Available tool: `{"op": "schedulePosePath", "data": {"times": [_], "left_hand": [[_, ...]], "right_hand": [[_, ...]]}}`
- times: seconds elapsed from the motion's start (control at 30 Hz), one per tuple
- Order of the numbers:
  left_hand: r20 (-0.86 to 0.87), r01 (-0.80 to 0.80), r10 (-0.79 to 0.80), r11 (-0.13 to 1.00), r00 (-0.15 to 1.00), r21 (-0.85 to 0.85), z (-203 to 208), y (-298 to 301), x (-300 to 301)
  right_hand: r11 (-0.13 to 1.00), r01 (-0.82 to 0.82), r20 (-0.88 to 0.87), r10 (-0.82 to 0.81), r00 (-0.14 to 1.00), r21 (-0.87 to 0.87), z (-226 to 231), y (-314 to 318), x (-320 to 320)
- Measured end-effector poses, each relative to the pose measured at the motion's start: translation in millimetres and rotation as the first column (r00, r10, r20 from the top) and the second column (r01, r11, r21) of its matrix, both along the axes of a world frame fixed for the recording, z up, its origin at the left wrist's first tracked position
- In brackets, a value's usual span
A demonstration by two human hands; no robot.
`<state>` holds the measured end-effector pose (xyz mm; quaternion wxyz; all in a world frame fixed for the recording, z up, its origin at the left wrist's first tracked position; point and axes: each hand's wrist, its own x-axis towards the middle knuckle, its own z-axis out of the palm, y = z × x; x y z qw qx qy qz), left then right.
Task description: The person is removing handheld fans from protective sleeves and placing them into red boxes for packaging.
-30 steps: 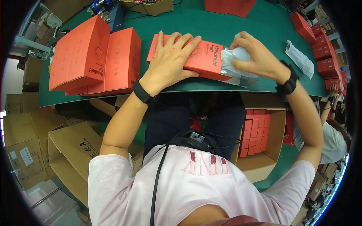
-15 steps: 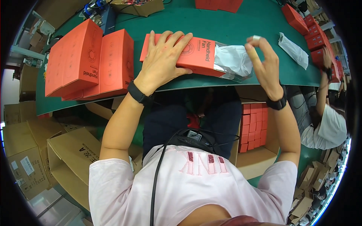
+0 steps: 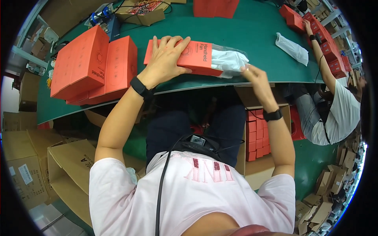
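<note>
A red handheld-fan box lies at the near edge of the green table. From its right end sticks a clear plastic tray with a white-wrapped item in it. My left hand is wrapped over the left part of the box and grips it from above. My right hand has its fingers closed at the outer end of the tray; the fingertips are partly hidden. Further right lies a separate white-wrapped item.
Red boxes are stacked at the left. More red boxes stand at the far side. A co-worker's hand touches red boxes at the right. Below the table an open carton holds small red boxes. A carton of small items sits far left.
My right hand has come down and left onto the tray's end, from raised with fingers curled. The co-worker's arm has reached further across the table.
</note>
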<state>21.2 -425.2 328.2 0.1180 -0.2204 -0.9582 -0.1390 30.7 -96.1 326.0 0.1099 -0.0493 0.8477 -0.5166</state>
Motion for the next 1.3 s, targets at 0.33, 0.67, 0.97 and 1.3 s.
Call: {"op": "schedulePosePath", "data": {"times": [0.33,0.67,0.97,1.3], "left_hand": [[-0.137,0.133,-0.019,0.408,0.990,0.903,17,84,21],[-0.182,0.221,-0.126,0.484,0.975,0.847,21,73,-5],[-0.363,0.244,0.087,0.595,0.928,0.766,7,93,3],[-0.161,0.088,0.098,0.522,0.982,0.848,-1,101,10]], "right_hand": [[0.607,0.288,-0.670,0.692,0.267,0.741,183,-45,32],[0.895,0.348,-0.960,0.248,0.133,0.280,104,-63,-5],[0.950,-0.027,-0.797,0.277,0.537,0.312,79,-81,4],[0.837,0.167,-0.796,0.406,0.448,0.521,84,-97,19]]}}
